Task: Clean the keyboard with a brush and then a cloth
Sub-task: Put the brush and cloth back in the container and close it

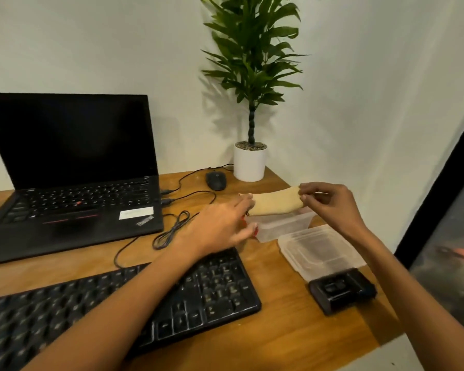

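A black keyboard (97, 303) lies along the desk's front edge, partly under my left forearm. Both hands hold a folded yellowish cloth (276, 203) stretched above an open clear plastic container (287, 226). My left hand (220, 226) pinches the cloth's left end. My right hand (330, 202) grips its right end between thumb and fingers. Something small and red (255, 231) shows just under my left fingers at the container's edge; I cannot tell what it is. No brush is clearly visible.
An open black laptop (73, 167) stands at the back left, cables (172, 231) trailing beside it. A black mouse (216, 180) and a potted plant (249, 162) sit at the back. The container's lid (319, 253) and a small black device (342, 290) lie at the right.
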`<action>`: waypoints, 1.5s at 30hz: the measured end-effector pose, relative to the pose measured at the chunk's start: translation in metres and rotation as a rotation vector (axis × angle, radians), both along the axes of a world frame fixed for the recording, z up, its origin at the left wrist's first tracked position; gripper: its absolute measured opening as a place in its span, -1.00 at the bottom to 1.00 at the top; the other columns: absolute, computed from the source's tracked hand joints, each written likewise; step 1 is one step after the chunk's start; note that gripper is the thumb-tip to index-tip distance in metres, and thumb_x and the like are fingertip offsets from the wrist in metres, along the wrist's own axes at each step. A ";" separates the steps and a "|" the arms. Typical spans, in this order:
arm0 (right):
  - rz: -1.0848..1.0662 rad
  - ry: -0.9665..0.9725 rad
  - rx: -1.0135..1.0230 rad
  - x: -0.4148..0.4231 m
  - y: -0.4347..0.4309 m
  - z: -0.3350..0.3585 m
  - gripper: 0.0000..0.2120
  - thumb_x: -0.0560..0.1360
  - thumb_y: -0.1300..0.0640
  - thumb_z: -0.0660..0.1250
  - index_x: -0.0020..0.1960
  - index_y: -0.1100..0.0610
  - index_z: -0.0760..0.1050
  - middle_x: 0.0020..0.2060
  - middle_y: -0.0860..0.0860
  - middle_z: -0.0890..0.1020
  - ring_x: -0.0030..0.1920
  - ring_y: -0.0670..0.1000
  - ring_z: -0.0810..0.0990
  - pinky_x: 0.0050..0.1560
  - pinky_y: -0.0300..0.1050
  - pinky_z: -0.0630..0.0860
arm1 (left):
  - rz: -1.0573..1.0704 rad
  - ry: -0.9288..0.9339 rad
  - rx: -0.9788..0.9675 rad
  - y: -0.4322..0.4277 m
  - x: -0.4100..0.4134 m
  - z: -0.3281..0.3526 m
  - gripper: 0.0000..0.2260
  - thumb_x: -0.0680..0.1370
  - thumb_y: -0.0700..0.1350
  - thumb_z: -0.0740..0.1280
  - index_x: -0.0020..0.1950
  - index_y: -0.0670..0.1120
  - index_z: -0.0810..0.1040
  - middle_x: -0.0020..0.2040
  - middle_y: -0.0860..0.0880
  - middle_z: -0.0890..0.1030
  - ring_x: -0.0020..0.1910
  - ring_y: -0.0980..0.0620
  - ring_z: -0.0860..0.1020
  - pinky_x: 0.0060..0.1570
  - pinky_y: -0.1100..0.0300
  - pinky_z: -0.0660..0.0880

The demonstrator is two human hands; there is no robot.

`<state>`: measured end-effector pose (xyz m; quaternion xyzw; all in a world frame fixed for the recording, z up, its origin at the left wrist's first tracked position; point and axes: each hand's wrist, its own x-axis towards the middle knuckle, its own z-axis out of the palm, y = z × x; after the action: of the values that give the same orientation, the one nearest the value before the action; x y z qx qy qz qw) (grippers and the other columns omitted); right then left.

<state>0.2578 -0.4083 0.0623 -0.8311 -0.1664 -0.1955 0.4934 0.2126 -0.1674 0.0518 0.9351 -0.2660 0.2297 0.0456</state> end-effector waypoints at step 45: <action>-0.046 0.104 -0.275 -0.020 -0.031 -0.022 -0.76 0.52 -0.01 0.26 0.07 0.06 0.61 -0.14 -0.01 0.40 0.03 -0.02 0.31 -0.11 -0.36 0.26 | -0.171 0.004 -0.056 -0.056 -0.033 -0.025 -0.53 0.54 0.25 0.06 0.16 -0.04 0.54 0.07 0.01 0.61 0.06 0.09 0.54 0.06 0.26 0.41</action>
<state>0.2379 -0.4397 0.0401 -0.9035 -0.1470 -0.1386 0.3780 0.1801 -0.2236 0.0266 0.9077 -0.3383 0.2304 0.0919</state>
